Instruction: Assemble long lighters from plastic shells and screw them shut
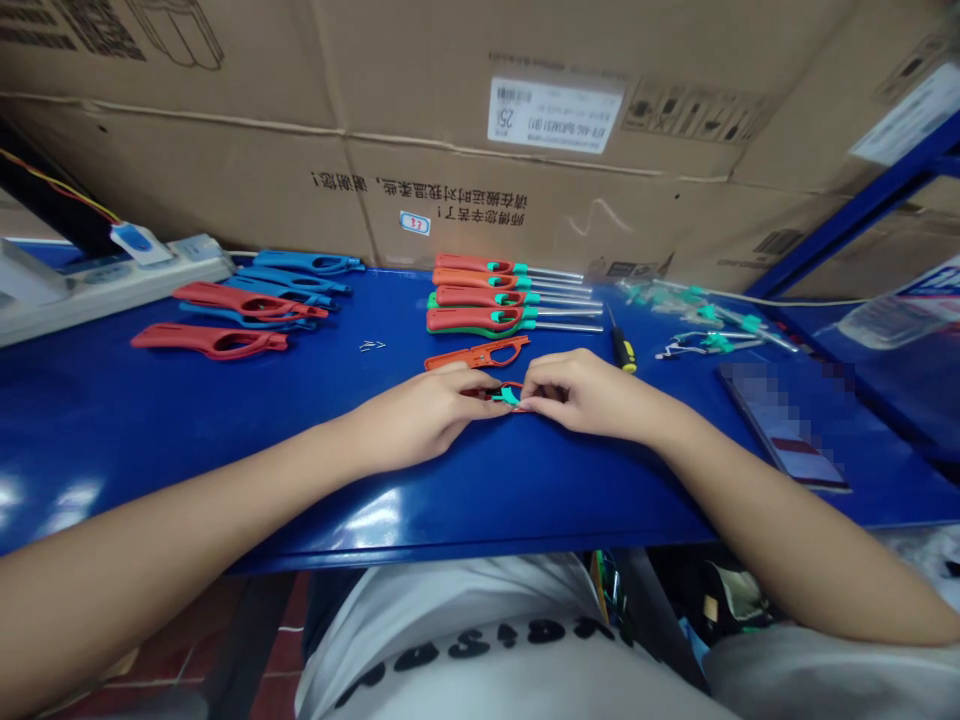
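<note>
From the red half-shell [514,384] between our hands, red handle shells [210,340] lie toward ten o'clock, with small metal pins or screws [371,345] nearer along that line; a knock could scatter them. Our left hand [442,408] is closed, thumb and fingers pinching the half-shell and its teal insert [508,396]. If that pinch slackened, the insert could tilt or spring out. Our right hand [576,393] pinches the far end at three o'clock; pressing unevenly there could unseat the insert. Its exact fingertip contact is hidden. A screwdriver [624,352] at two o'clock could roll if our forearm brushed it.

At twelve o'clock, the carton [285,165] carries upside-down Chinese print asking movers to be gentle, with thanks; its white label [553,115] shows "25". We can read no brand with certainty.
</note>
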Tool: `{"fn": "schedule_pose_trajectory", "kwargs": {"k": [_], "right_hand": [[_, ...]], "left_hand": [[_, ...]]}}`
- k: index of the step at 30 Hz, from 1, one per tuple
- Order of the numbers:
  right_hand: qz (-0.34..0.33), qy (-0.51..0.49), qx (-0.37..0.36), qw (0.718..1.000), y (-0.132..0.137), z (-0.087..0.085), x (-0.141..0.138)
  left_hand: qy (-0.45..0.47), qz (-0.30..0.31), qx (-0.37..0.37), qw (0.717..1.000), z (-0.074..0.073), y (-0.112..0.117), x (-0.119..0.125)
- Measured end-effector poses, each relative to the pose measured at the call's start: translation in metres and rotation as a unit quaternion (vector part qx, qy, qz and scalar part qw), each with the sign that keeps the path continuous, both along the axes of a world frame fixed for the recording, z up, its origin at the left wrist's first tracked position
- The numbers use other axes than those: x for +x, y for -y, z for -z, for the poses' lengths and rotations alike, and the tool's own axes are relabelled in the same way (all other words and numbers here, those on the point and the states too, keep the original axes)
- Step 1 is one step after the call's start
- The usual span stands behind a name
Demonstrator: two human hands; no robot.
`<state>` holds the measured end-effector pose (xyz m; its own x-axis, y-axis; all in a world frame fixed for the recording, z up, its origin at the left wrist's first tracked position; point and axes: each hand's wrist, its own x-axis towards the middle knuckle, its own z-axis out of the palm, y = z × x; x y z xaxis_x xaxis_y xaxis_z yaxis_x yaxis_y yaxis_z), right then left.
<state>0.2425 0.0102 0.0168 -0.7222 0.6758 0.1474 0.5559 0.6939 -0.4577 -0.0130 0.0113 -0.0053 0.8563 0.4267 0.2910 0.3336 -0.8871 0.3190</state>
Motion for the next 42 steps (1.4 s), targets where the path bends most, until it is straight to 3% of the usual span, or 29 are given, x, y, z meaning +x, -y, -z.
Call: {"fn": "schedule_pose_trajectory", "kwargs": {"k": [8, 17, 22, 29, 36, 42], "right_hand": [[-0.03, -0.014, -0.024, 0.999, -0.003, -0.001, 0.004], [-0.024, 0.016, 0.021, 0.999, 0.001, -0.001, -0.001], [-0.013, -0.031, -0.016, 0.999, -0.003, 0.0, 0.003], [0.019, -0.031, 0.111, 0.993, -0.019, 0.019, 0.011], [0.052, -0.037, 0.096, 0.993, -0.023, 0.021, 0.012], [0.053, -0.008, 0.084, 0.995, -0.023, 0.016, 0.013]], "left_hand": [[-0.002, -0.006, -0.013, 1.0, 0.001, -0.001, -0.001], [0.017, 0.0, -0.009, 1.0, 0.001, -0.002, -0.001], [0.015, 0.005, 0.0, 1.0, 0.001, -0.002, -0.002], [0.022, -0.008, 0.001, 1.0, 0.004, 0.0, 0.001], [0.066, -0.006, 0.008, 0.998, 0.001, 0.002, 0.001], [0.098, -0.057, 0.046, 0.992, -0.009, 0.001, -0.002]]}}
